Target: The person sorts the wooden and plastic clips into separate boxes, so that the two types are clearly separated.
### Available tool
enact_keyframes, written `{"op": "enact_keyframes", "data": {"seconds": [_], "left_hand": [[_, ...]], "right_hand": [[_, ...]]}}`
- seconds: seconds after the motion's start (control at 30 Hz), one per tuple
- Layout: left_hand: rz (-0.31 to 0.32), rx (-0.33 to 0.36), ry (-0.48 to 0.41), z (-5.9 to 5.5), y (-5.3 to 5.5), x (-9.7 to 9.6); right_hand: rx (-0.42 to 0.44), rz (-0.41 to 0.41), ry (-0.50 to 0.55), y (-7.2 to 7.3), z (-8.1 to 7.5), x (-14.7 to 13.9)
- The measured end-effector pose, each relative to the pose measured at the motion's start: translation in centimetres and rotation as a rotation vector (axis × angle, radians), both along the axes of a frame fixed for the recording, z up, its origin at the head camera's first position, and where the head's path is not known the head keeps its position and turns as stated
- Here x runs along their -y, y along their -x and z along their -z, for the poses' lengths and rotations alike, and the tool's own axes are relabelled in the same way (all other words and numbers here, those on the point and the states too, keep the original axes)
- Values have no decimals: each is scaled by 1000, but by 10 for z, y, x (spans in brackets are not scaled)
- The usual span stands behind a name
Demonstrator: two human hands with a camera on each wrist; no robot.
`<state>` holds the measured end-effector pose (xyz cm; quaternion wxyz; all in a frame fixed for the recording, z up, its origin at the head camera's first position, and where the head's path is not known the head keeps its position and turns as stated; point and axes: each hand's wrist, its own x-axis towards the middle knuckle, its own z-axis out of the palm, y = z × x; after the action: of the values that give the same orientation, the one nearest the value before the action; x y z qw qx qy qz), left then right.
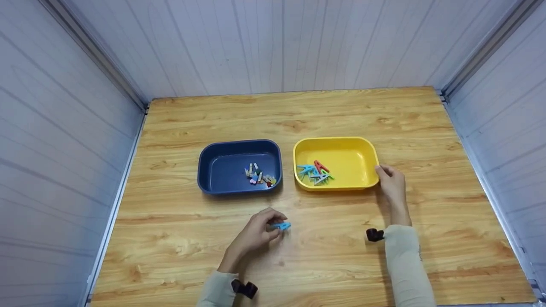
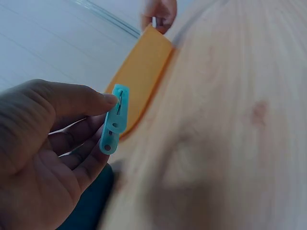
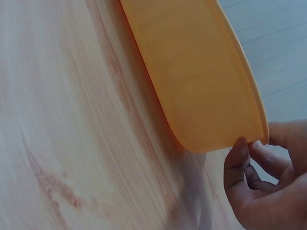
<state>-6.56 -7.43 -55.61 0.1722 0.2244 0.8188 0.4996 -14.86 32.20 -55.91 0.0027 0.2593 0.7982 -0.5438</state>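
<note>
My left hand pinches a light-blue plastic clothespin in front of the two bins. In the left wrist view the thumb presses one side of the clothespin, whose metal spring shows. My right hand grips the right end of the yellow bin at its rim; the right wrist view shows the thumb and fingers on that corner. Inside the yellow bin, at its left, lie several plastic clothespins in blue, red, green and pale tones.
Left of the yellow bin stands a dark blue bin, with a narrow gap between them. Several small wooden clips with coloured decorations lie at its right side. Pale panels wall the wooden table at the back and sides.
</note>
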Motion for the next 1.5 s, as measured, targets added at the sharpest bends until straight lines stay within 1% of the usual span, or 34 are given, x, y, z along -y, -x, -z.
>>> {"op": "enact_keyframes", "data": {"seconds": [0.2,0.4,0.6,0.67,0.9,1.1,1.2,1.33,1.5], "left_hand": [[-16,-45,-26,-13,9,-7],[-21,-83,-55,-27,21,-16],[-24,-131,-49,-37,32,-22],[-26,-140,-45,-40,36,-24],[-28,-136,-17,-49,49,-32],[-40,-192,-10,-55,62,-44],[-47,-207,-10,-57,68,-52],[-70,-220,11,-57,76,-64],[-88,-259,21,-55,86,-78]], "right_hand": [[-21,-9,-12,0,0,0],[-10,1,-9,0,0,1],[-8,9,5,1,0,1],[-8,7,3,1,0,1],[-21,4,-12,1,1,0],[-23,22,11,0,2,2],[-21,34,24,0,2,2],[-14,35,18,0,2,2],[-23,26,16,1,2,1]]}}
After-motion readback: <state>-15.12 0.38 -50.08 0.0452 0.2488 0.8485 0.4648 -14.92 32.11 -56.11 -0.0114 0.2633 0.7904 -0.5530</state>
